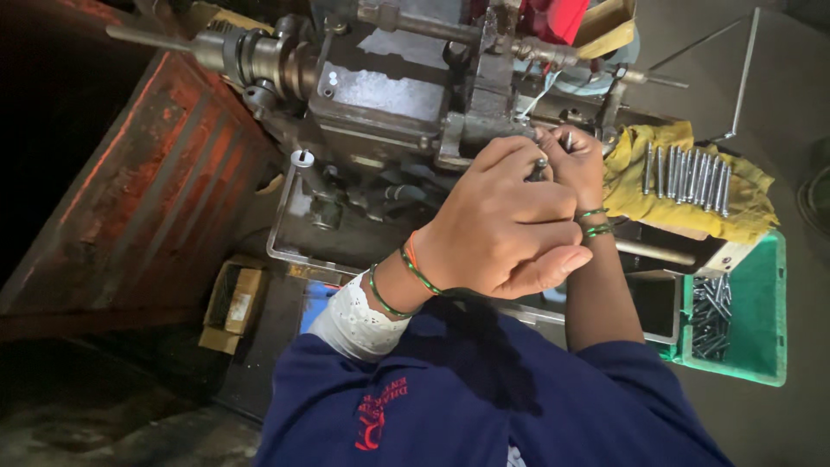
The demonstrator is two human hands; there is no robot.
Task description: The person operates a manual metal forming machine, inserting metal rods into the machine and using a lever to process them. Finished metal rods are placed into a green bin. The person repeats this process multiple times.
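Metal pin sat pinched in your right hand at the machine; your left hand closed around a small part beside it. Just right, shiny pins waited on the yellow cloth. Below, dark pins filled the green bin, so much work looked left.

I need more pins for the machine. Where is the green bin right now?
In the head view the green bin sits at the lower right, just below the yellow cloth with its row of pins, right of the right hand.
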